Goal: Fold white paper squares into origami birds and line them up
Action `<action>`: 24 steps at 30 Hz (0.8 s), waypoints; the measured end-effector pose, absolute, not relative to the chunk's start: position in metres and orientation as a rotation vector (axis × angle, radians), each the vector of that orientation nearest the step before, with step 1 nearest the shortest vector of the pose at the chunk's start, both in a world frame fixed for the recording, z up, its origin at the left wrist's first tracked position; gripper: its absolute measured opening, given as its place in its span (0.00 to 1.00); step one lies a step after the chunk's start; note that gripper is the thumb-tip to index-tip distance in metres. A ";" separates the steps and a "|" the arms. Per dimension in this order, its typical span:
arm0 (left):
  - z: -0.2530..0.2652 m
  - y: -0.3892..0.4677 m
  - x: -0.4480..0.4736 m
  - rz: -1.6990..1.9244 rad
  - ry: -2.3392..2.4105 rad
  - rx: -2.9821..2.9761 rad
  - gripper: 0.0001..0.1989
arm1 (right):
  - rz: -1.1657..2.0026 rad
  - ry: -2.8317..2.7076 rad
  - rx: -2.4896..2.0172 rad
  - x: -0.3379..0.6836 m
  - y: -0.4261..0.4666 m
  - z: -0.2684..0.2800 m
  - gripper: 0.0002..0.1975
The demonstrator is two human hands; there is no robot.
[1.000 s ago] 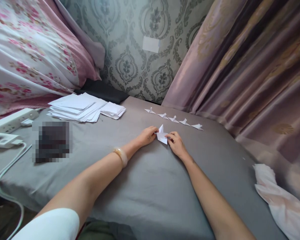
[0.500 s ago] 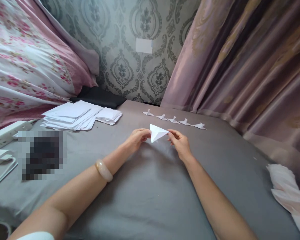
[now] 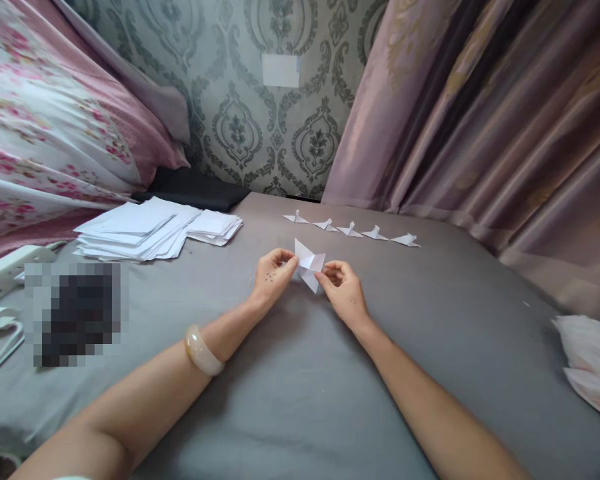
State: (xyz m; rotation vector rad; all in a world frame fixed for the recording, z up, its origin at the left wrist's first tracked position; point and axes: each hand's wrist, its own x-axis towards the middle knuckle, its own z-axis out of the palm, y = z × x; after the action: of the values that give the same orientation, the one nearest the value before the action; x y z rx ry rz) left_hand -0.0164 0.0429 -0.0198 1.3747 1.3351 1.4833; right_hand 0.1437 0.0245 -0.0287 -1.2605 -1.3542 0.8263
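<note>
A small white folded paper piece [image 3: 309, 261] is held up between my two hands above the grey cloth. Its pointed flaps stick out at the top left, upper right and bottom. My left hand [image 3: 274, 272] pinches its left side between thumb and fingers, and a pale bangle circles that wrist. On the right side, my right hand [image 3: 345, 291] grips the paper with thumb and fingertips. Beyond the hands, several folded paper birds [image 3: 350, 230] stand in a slanting row.
Stacks of white paper [image 3: 130, 230] lie at the back left, with a smaller pile [image 3: 214, 227] beside them. A white power strip [image 3: 10, 273] and a blurred-out dark patch [image 3: 80, 313] are at left. Crumpled white plastic [image 3: 593, 360] lies at right. Curtains [image 3: 480, 120] border the far right.
The folded paper has turned and its flaps now spread apart, where before it showed a flatter pointed shape. My right hand has come closer to my left. The view has tilted slightly.
</note>
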 end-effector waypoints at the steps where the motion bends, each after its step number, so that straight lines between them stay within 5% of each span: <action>1: -0.020 0.043 -0.016 1.483 1.332 1.377 0.09 | 0.846 -1.336 -1.259 0.144 0.025 -0.029 0.19; 13: -0.017 0.039 -0.013 1.396 1.199 1.255 0.12 | 0.796 -1.373 -1.159 0.147 0.028 -0.029 0.10; 20: -0.015 0.031 -0.014 1.352 1.174 1.508 0.25 | 0.769 -1.327 -1.201 0.156 0.032 -0.031 0.11; 24: -0.019 0.033 -0.014 1.353 1.170 1.706 0.11 | 0.767 -1.327 -1.197 0.157 0.033 -0.031 0.11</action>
State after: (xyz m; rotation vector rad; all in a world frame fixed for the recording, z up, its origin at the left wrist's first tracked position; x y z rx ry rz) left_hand -0.0140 0.0329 -0.0185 1.7065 1.1695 1.3531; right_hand 0.1573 0.0329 -0.0313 -1.1971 -1.3273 0.7667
